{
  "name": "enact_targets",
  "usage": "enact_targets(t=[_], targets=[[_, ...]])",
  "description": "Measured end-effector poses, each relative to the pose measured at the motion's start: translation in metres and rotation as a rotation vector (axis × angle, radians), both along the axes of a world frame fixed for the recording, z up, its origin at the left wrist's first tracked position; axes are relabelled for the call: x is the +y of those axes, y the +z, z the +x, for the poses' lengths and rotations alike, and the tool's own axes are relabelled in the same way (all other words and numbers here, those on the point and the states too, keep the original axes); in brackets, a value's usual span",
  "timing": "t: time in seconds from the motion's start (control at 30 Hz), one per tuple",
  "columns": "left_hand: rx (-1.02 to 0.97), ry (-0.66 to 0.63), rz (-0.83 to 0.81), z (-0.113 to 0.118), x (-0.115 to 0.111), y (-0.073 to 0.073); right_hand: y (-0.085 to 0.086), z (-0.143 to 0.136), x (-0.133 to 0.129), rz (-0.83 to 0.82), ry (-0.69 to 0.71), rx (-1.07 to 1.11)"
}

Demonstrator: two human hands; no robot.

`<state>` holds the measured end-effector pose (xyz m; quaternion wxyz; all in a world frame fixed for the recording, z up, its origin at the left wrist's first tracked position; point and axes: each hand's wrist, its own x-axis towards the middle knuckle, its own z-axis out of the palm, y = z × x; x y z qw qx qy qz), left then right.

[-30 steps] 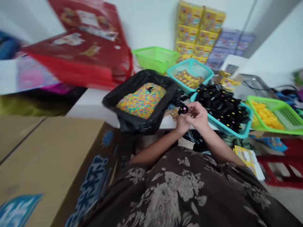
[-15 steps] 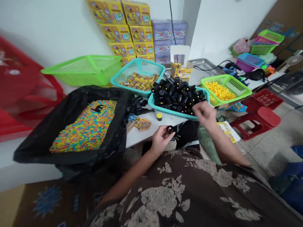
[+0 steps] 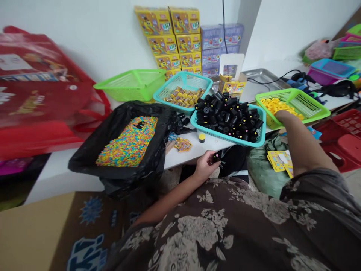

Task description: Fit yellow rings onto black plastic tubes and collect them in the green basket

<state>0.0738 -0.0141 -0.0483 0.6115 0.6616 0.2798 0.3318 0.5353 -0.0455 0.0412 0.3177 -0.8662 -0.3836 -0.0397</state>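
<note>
My left hand (image 3: 207,165) is closed round a small black piece (image 3: 216,156) with a pink dot, close to the table's front edge. At the right, my right hand (image 3: 281,114) reaches into a green basket (image 3: 316,110) of yellow pieces (image 3: 275,105); its fingertips are hidden among them. Many black pieces (image 3: 227,116) fill a blue basket (image 3: 228,139) in the middle. A small black piece with a yellow top (image 3: 201,138) stands on the table in front of that basket.
A black-lined bin (image 3: 84,158) of colourful candies is at the left. Behind are an empty-looking green basket (image 3: 129,86), a blue basket (image 3: 160,92) with small yellow-capped jars, stacked yellow boxes (image 3: 186,22) and a metal tray (image 3: 262,77). Yellow packets (image 3: 183,144) lie on the table.
My right hand has moved right from beside the black pieces into the green basket of yellow pieces. My left hand still holds the black piece. The view has turned left.
</note>
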Motion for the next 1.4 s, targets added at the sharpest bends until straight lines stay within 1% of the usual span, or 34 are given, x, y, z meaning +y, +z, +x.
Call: enact_targets(t=[0.07,0.13,0.17,0.2,0.27,0.3,0.37,0.4,0.47,0.5,0.57,0.6,0.63,0.67,0.7,0.77,0.87,0.97,1.03,1.17,1.3,1.4], targets=[[-0.003,0.004,-0.013,-0.001,0.001,0.000,0.002,0.005,0.001,-0.049,-0.030,0.052],[-0.010,0.015,-0.040,-0.001,0.001,0.000,0.010,0.010,0.003,-0.157,-0.135,0.107],[-0.017,0.020,-0.056,-0.001,0.001,0.000,0.016,0.012,0.004,-0.185,-0.200,0.122],[-0.028,0.027,-0.068,-0.001,0.001,-0.001,0.022,0.013,0.003,-0.176,-0.271,0.117],[-0.066,0.047,-0.082,-0.001,0.001,-0.001,0.034,0.009,0.001,-0.067,-0.387,0.042],[-0.088,0.056,-0.084,-0.001,0.001,-0.001,0.039,0.002,-0.001,0.014,-0.408,-0.017],[-0.132,0.073,-0.081,-0.001,0.001,0.000,0.042,-0.027,-0.008,0.166,-0.364,-0.131],[-0.149,0.075,-0.079,0.000,0.001,0.001,0.041,-0.051,-0.012,0.236,-0.291,-0.188],[-0.172,0.062,-0.073,0.001,-0.001,0.003,0.030,-0.112,-0.023,0.350,-0.116,-0.288],[-0.178,0.050,-0.069,0.002,-0.001,0.004,0.022,-0.147,-0.029,0.359,0.019,-0.328],[-0.187,0.018,-0.064,0.004,-0.002,0.006,0.003,-0.217,-0.040,0.335,0.384,-0.363],[-0.192,0.007,-0.060,0.004,-0.003,0.006,-0.007,-0.248,-0.044,0.351,0.535,-0.351],[-0.198,-0.001,-0.055,0.004,-0.002,0.007,-0.016,-0.273,-0.047,0.366,0.658,-0.320],[-0.204,-0.005,-0.049,0.003,-0.002,0.007,-0.024,-0.292,-0.050,0.377,0.748,-0.276],[-0.210,-0.005,-0.043,0.002,-0.002,0.008,-0.030,-0.305,-0.051,0.388,0.809,-0.227],[-0.216,-0.001,-0.043,0.000,0.000,0.009,-0.040,-0.317,-0.052,0.390,0.871,-0.132],[-0.176,0.030,-0.069,-0.004,0.000,0.012,-0.050,-0.317,-0.052,0.354,0.866,-0.014],[-0.099,0.056,-0.082,-0.006,-0.002,0.015,-0.056,-0.318,-0.052,0.345,0.760,0.073],[-0.077,0.064,-0.081,-0.007,-0.003,0.017,-0.057,-0.322,-0.052,0.356,0.699,0.128],[-0.087,0.110,-0.057,-0.008,-0.004,0.016,-0.053,-0.331,-0.051,0.398,0.652,0.285],[-0.048,0.162,0.039,-0.011,-0.004,0.014,-0.054,-0.339,-0.045,0.480,0.559,0.515],[-0.024,0.190,0.147,-0.013,-0.003,0.016,-0.058,-0.344,-0.039,0.538,0.460,0.783]])
